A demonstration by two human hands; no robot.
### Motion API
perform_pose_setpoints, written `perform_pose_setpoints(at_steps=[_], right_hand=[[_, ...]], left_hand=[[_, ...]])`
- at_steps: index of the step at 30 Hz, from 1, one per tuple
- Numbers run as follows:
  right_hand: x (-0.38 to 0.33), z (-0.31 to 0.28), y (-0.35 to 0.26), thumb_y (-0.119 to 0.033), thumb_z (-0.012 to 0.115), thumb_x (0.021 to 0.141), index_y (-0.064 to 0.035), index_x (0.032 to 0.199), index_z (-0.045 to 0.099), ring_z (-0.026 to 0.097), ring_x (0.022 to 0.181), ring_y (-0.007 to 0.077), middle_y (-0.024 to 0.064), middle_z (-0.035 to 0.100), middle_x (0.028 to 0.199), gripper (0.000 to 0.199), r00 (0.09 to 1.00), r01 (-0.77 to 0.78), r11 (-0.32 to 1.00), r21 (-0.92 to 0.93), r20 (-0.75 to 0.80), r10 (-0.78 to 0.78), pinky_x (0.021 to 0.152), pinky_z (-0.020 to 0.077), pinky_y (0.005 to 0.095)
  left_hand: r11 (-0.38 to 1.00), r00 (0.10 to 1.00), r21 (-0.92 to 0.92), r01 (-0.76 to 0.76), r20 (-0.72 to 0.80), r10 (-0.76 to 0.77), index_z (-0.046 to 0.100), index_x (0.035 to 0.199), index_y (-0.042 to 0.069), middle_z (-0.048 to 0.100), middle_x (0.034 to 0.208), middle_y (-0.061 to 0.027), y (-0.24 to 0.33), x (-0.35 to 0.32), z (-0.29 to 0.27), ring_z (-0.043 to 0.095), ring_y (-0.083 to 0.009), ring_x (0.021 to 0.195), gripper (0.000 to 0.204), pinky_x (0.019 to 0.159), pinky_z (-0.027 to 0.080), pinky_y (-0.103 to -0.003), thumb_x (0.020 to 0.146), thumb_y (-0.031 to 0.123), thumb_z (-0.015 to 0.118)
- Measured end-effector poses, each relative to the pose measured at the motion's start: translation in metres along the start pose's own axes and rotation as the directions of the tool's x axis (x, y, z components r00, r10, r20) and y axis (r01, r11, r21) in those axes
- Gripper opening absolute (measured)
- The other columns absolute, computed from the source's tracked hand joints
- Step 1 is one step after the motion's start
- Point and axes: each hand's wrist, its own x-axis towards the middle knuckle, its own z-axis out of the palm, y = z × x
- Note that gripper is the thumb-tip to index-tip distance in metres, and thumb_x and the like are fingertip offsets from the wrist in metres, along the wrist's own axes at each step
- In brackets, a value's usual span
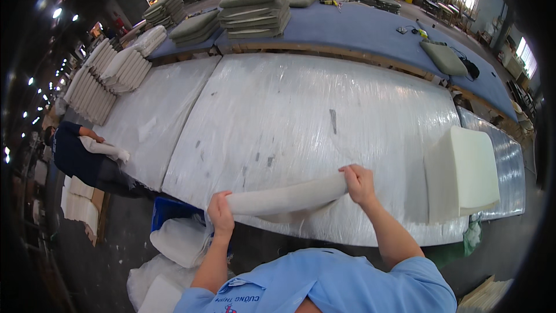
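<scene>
A long piece of off-white fabric [289,196], like a cushion cover, stretches between my two hands above the near edge of the plastic-wrapped table [313,122]. My left hand [220,213] grips its left end, fingers closed. My right hand [358,184] is closed round the right end, held a little higher. The lower part of the cloth sags toward me. To the right, a stack of white foam pads [463,174] stands on the same table. Whatever lies inside the folded fabric is hidden.
A co-worker [81,156] at the left holds white cloth. Cushion stacks [255,11] rest on blue-topped tables [370,29] beyond. More pale stacks [127,69] stand far left. A blue bin [168,211] and white bagged pieces [179,240] are by my left arm.
</scene>
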Motion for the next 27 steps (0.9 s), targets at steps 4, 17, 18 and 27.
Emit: perform_pose_setpoints(at_steps=[4, 17, 18, 27], right_hand=[[-0.013, -0.003, 0.014, -0.025, 0.051, 0.101, 0.0017, 0.098, 0.078, 0.068, 0.075, 0.0229, 0.0185, 0.072, 0.080, 0.038, 0.996, -0.090, 0.974, 0.209, 0.019, 0.088, 0.073, 0.0517, 0.0357], [-0.052, -0.021, 0.087, -0.029, 0.055, 0.099, -0.0001, 0.112, 0.077, 0.063, 0.125, 0.0286, 0.0164, 0.068, 0.135, 0.038, 0.766, -0.596, 0.261, 0.759, 0.441, 0.469, 0.107, 0.0478, 0.0411], [-0.052, -0.027, 0.086, -0.029, 0.056, 0.099, 0.0013, 0.113, 0.076, 0.063, 0.126, 0.0281, 0.0166, 0.068, 0.136, 0.039, 0.770, -0.578, 0.201, 0.791, 0.448, 0.454, 0.108, 0.0465, 0.0405], [-0.091, -0.056, 0.096, -0.043, 0.057, 0.106, -0.0069, 0.160, 0.044, 0.045, 0.147, 0.0264, 0.0115, 0.047, 0.162, 0.066, 0.638, -0.767, 0.398, 0.504, 0.663, 0.391, 0.121, 0.0358, 0.0405]], left_hand=[[0.858, 0.932, -0.420, 0.297, -0.067, -0.355, 0.074, 0.099, 0.000, 0.075, 0.102, -0.0139, -0.008, -0.014, 0.010, 0.069, -0.0278, 0.097, 0.049, 0.090, 0.051, -0.037, 0.108, 0.035, 0.041], [0.297, 0.747, -0.874, 0.385, 0.106, -0.657, 0.073, 0.097, 0.001, 0.075, 0.096, -0.0142, 0.005, -0.015, 0.044, 0.070, -0.0305, 0.094, 0.055, 0.091, 0.055, -0.045, 0.103, 0.045, 0.041], [0.244, 0.757, -0.905, 0.348, 0.119, -0.642, 0.073, 0.096, 0.002, 0.074, 0.095, -0.0136, 0.013, 0.003, 0.048, 0.070, -0.0291, 0.094, 0.053, 0.090, 0.055, -0.043, 0.103, 0.044, 0.043], [0.822, 0.930, -0.528, -0.215, 0.147, 0.338, 0.071, 0.081, 0.005, 0.074, 0.099, -0.0096, 0.165, 0.077, 0.125, 0.064, -0.0261, 0.104, 0.039, 0.116, 0.035, -0.044, 0.100, 0.028, 0.047]])
